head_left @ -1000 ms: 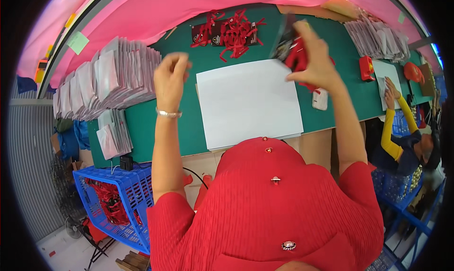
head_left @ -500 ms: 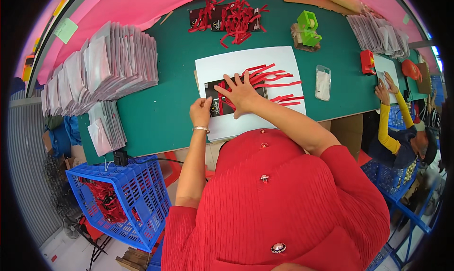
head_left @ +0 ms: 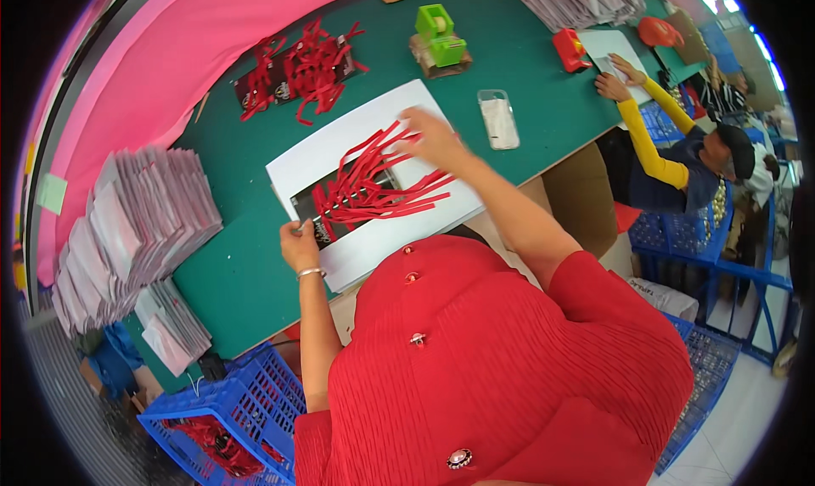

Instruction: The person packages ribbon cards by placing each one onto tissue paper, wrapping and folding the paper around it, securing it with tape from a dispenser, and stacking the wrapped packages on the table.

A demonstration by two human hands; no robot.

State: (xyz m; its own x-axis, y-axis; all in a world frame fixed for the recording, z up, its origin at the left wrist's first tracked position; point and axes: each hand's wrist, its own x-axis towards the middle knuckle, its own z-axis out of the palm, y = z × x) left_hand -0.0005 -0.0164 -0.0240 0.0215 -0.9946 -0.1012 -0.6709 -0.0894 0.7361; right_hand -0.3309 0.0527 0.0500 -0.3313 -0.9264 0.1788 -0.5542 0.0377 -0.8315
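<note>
A black printed card [head_left: 302, 203] with several red ribbons [head_left: 382, 189] across it lies on white paper sheets [head_left: 293, 166]. My left hand [head_left: 300, 247] pinches the card's near left corner between thumb and fingers. The ribbons' loose ends fan out to the right over the paper. Just above their far ends is my right hand [head_left: 435, 143], smeared by motion; whether it touches a ribbon cannot be made out.
More red-ribboned black cards [head_left: 255, 91] lie at the back. A green tape dispenser [head_left: 446, 51] and a clear phone case [head_left: 498, 119] sit right of the paper. Stacked packets [head_left: 153, 223] line the left, above a blue crate [head_left: 255, 393]. A co-worker [head_left: 679, 159] works at right.
The view has turned, so the table appears tilted. My right hand has lifted off the card and moved right, toward the ribbon ends, uncovering the ribbons. My left hand still pinches the card.
</note>
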